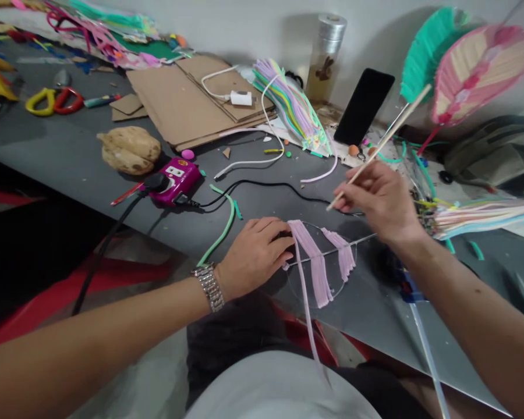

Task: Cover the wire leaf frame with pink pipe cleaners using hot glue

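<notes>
The gray bench [76, 148] meets a pale wall [244, 29], cardboard [157, 99] far left of a phone [362, 107]; right hand [378, 201] grasps a stick [402, 120]; left hand [255, 250], grip unclear, at a wire frame [330, 252].

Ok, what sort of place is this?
Probably a small craft workspace: a partly wrapped wire frame on the table, a bundle of coloured fuzzy strips, and a pink-edged leaf-shaped piece near the wall.

I see a wire frame [330, 252] on the desk [70, 145], partly covered in lilac strips [318, 273], the left hand [255, 253] at its left end. Beyond its right half, the right hand [382, 198] grips a thin stick [386, 139].
</notes>
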{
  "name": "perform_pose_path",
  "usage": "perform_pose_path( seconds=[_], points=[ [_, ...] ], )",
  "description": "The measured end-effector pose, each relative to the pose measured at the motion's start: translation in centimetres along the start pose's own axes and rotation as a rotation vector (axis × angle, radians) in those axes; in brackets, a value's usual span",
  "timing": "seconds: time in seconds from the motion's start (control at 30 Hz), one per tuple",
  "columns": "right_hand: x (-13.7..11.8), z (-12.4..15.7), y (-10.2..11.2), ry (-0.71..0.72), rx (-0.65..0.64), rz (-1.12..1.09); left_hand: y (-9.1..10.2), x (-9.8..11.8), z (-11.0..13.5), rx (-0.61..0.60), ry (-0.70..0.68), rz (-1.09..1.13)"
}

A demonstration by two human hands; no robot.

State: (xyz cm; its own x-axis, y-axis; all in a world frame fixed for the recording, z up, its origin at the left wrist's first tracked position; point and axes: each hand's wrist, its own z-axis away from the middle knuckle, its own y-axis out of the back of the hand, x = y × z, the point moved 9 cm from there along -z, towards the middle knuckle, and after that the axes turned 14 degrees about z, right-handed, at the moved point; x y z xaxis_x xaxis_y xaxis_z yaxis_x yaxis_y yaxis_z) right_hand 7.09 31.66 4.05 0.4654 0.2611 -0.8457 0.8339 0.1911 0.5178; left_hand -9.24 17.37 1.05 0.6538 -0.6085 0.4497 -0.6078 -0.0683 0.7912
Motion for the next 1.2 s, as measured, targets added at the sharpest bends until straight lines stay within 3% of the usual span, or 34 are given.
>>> perform_pose_path(
  seconds=[0.07, 0.17, 0.23, 0.37, 0.47, 1.2],
  points=[
    [-0.1, 0.3, -2.8, 0.037, -0.028, -0.024, -0.1, 0.1, 0.0, -0.006, -0.015, 0.004],
    [0.4, 0.8, -5.6, 0.141, -0.074, 0.144, -0.4, 0.3, -0.1, -0.044, -0.035, -0.002],
    [1.1, 0.9, -6.4, 0.135, -0.098, 0.156, -0.6, 0.3, -0.1, -0.062, -0.038, -0.010],
    [1.7, 1.2, -7.8, 0.032, -0.138, -0.073, -0.5, 0.5, -0.1, -0.060, -0.045, -0.030],
    [1.0, 1.3, -9.0, 0.073, -0.157, -0.088, -0.5, 0.5, -0.1, -0.051, -0.052, -0.035],
    [0.4, 1.5, -9.8, 0.170, -0.126, 0.008, -0.3, 0.5, -0.1, -0.022, -0.054, -0.032]
  ],
)
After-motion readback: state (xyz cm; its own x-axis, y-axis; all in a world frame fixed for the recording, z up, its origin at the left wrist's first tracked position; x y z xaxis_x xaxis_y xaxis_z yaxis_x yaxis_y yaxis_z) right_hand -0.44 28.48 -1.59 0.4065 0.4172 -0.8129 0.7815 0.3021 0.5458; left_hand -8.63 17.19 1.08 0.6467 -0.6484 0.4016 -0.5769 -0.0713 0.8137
